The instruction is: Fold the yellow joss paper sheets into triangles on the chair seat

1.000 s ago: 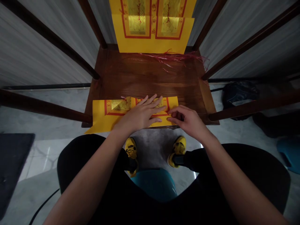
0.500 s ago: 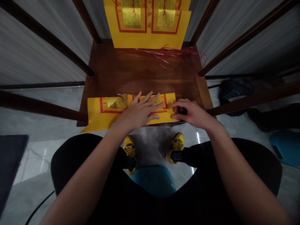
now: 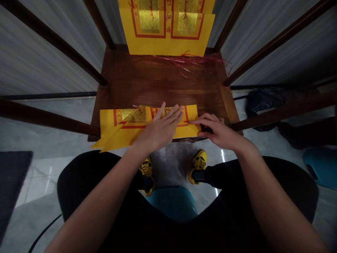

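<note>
A yellow joss paper sheet (image 3: 110,121), printed with red borders and gold-foil panels, lies along the near edge of a wooden tabletop. Its left end is folded over at a slant, and pointed corners stick out past the edge. My left hand (image 3: 160,130) rests palm down across the middle of the sheet, fingers stretched out, covering part of the print. At the sheet's right end is my right hand (image 3: 218,130). Its index finger reaches onto the paper, the thumb sits apart by the edge, and the other fingers bend loosely.
More yellow joss paper sheets (image 3: 168,45) lie at the far side of the wooden table (image 3: 163,80). Red plastic strings (image 3: 186,62) spread beside them. Dark wooden posts (image 3: 60,49) rise on both sides. Below are yellow shoes (image 3: 200,161) and a blue stool (image 3: 172,202).
My left hand has slid slightly right and its fingers have drawn closer together. The left flap of the sheet has shifted, showing a second point. My right hand has moved slightly right.
</note>
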Tool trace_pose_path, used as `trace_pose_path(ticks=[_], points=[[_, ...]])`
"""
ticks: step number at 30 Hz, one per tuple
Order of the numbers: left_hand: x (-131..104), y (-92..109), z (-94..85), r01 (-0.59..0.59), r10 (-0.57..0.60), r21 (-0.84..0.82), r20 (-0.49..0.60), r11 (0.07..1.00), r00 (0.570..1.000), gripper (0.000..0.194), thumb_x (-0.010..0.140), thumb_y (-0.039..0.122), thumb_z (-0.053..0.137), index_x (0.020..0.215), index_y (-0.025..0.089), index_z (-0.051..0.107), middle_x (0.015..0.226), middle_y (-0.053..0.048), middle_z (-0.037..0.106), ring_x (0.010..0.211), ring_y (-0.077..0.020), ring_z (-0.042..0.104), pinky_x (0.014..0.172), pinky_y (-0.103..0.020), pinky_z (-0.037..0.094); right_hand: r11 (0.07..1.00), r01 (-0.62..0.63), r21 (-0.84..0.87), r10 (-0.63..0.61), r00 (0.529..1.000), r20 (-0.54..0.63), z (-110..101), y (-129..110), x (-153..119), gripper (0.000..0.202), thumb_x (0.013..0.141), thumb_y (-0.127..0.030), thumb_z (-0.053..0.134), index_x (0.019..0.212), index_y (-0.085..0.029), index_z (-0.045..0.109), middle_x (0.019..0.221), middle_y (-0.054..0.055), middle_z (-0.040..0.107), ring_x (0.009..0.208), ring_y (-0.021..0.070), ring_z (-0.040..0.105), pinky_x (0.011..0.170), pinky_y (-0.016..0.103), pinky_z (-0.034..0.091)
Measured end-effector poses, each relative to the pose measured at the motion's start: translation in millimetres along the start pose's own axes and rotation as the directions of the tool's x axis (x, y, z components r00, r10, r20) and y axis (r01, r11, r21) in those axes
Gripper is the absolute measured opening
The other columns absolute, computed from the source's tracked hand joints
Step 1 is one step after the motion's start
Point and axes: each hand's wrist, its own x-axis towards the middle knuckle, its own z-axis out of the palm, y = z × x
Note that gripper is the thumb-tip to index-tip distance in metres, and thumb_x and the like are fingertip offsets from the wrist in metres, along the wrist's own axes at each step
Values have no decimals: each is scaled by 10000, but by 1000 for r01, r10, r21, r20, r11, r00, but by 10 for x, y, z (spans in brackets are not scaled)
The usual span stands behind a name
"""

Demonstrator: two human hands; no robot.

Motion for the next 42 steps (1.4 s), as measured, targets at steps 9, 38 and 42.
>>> trace_pose_path(ticks=[9,38,42], points=[[23,200,86,144,-151,-64,-109,987,983,664,1175,416,303,1763,108,281,1844,-89,232,1732,-281,202,1433,-578,31,990,136,-29,-139,983,-123,227,-239,-110,732,1059,-162,478,1744,-367,323,1744,83,468,1590,335,458,1288,663,375],[135,-156,-80,165,-205,-348,-82,923,975,292,1056,178,649,1274,304,798,1776,-75,438,1690,-327,324,1368,-706,74,974,-97,206,127,982,-139,-238,-385,-114,350,1102,-475,539,1135,-279,827,1102,34,867,1105,319,803,1029,502,616],[172,-139,-170,173,-257,-418,-152,892,954,217,941,89,693,1039,264,775,1604,-49,620,1553,-302,492,1327,-621,253,918,-42,394,211,893,-398,-141,-407,148,335,1107,-474,553,1106,-230,783,994,54,859,987,269,807,978,443,608]])
